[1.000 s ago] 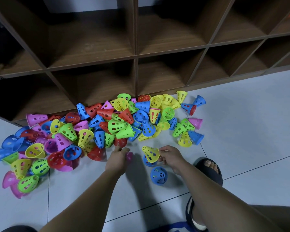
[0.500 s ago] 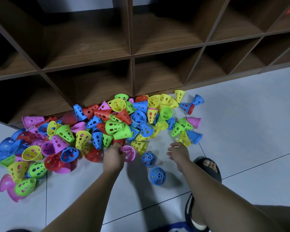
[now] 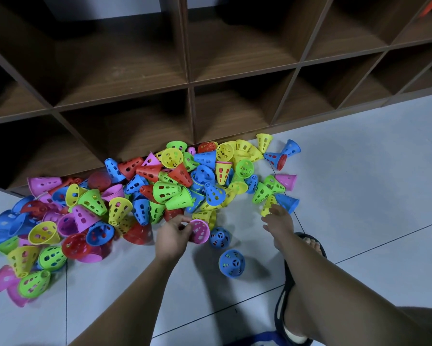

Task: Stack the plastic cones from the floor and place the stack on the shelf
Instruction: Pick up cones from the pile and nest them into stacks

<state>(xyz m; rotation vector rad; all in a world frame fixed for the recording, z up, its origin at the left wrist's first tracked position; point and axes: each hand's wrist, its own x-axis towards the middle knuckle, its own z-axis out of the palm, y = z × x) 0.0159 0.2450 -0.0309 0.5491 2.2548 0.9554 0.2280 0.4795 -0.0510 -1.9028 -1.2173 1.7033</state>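
The pile (image 3: 135, 196) of cones lies loose, with nothing nested yet, by the look of it. At the pile's near edge the left grip (image 3: 171, 237) pinches a pink cone (image 3: 199, 232), its open mouth showing. Two blue cones (image 3: 232, 263) stand just in front of the pile. At the pile's right end the right grip (image 3: 277, 221) is spread wide and holds nothing. Its fingertips are at a yellow cone (image 3: 268, 205); I cannot tell if they touch. That cone should be nested straight into the pink one, axes lined up, so the holed walls don't catch. Behind the pile stands the shelf (image 3: 190, 81), dark wood. The floor (image 3: 359, 196) is pale tile, with a sandal (image 3: 282, 303) in front of the pile.
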